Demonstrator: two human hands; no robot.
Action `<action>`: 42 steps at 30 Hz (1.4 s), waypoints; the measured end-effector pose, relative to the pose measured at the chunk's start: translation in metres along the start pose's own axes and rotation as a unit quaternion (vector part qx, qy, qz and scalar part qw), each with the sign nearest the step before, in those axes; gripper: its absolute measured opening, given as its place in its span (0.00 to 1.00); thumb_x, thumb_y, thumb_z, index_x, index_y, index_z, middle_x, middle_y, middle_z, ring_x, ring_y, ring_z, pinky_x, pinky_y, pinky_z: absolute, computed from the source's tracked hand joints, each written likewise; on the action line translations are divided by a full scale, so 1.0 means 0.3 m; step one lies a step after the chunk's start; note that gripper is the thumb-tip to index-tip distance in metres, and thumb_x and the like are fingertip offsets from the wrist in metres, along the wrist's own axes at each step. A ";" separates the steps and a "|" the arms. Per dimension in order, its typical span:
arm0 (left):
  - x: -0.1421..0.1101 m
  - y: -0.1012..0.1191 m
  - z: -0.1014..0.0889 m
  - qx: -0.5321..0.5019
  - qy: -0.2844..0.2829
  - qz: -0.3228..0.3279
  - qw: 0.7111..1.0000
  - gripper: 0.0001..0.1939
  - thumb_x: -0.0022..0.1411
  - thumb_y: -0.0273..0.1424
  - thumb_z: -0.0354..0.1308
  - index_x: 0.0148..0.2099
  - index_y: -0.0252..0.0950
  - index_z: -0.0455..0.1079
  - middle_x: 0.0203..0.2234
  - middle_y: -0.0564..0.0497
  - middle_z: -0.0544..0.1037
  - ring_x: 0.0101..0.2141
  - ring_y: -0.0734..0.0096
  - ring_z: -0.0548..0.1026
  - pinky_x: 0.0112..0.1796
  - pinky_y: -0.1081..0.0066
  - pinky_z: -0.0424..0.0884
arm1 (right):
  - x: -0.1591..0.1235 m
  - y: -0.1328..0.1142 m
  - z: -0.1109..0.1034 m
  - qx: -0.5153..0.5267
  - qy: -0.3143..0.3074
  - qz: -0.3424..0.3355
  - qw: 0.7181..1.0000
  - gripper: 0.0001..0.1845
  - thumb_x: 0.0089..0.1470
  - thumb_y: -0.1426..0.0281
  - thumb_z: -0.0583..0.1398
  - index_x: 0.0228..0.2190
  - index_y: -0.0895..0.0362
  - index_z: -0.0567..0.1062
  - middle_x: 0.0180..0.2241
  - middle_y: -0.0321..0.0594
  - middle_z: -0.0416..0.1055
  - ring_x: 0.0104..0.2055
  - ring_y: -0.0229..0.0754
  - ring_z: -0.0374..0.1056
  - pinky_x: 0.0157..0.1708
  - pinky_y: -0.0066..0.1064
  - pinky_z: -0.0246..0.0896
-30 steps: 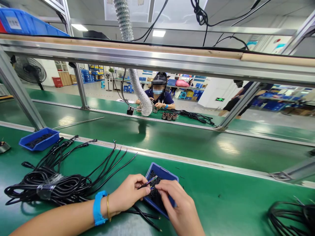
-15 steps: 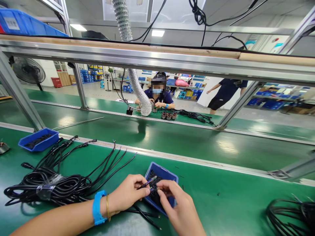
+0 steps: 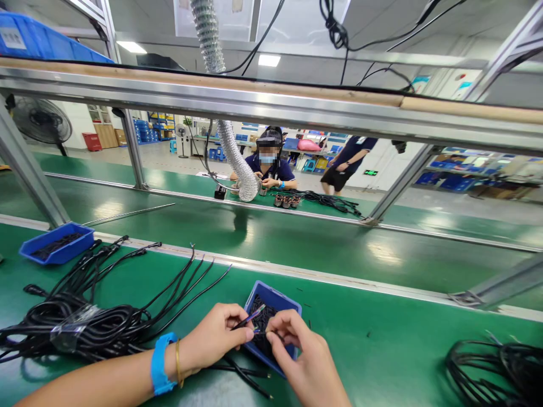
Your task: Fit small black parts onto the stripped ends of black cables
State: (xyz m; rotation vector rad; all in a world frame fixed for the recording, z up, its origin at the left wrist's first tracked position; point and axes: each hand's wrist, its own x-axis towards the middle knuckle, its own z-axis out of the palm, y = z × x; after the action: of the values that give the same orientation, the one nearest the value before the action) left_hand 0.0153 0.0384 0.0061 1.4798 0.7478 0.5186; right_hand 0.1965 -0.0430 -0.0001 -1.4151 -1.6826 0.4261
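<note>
My left hand, with a blue wristband and a thin bracelet, pinches the stripped end of a black cable whose coloured wires stick out past the fingers. My right hand is closed in a pinch right beside that cable end, fingertips on a small part I cannot make out. Both hands hover over a small blue tray filled with little black pieces, on the green bench.
A taped bundle of black cables lies to the left, loose ends fanned toward the tray. Another blue tray sits far left, more cable coils at the right. Across the green conveyor a seated person works; another person walks behind.
My right hand's fingers have curled tighter at the cable end. The view has shifted slightly right and down. The person in the background has walked leftward.
</note>
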 end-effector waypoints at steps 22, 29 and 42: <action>0.002 -0.006 0.001 -0.063 0.020 -0.028 0.997 0.17 0.50 0.42 0.64 0.33 0.34 0.68 0.21 0.58 0.66 0.22 0.78 0.63 0.23 0.75 0.54 | 0.023 -0.017 0.067 0.158 0.166 0.101 0.968 0.17 0.50 0.55 0.67 0.29 0.56 0.80 0.29 0.44 0.80 0.30 0.45 0.78 0.30 0.28 0.75; 0.001 -0.005 -0.001 -0.066 0.015 -0.023 0.997 0.17 0.50 0.42 0.64 0.32 0.34 0.67 0.21 0.58 0.65 0.21 0.79 0.62 0.23 0.76 0.55 | 0.019 -0.023 0.073 0.158 0.168 0.089 0.969 0.12 0.52 0.59 0.67 0.28 0.56 0.80 0.29 0.43 0.81 0.30 0.44 0.77 0.30 0.27 0.75; 0.001 0.011 0.000 -0.065 0.021 -0.028 0.997 0.14 0.50 0.39 0.62 0.31 0.34 0.66 0.20 0.58 0.65 0.22 0.78 0.62 0.23 0.75 0.55 | 0.018 0.038 0.059 -0.045 0.138 -0.028 0.989 0.12 0.62 0.64 0.59 0.43 0.47 0.82 0.36 0.40 0.81 0.38 0.45 0.77 0.39 0.35 0.74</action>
State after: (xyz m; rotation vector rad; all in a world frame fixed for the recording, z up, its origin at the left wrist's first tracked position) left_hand 0.0158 0.0388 0.0093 1.3271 0.7720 0.5458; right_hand 0.1897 -0.0299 -0.0162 -1.4169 -1.5269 0.1175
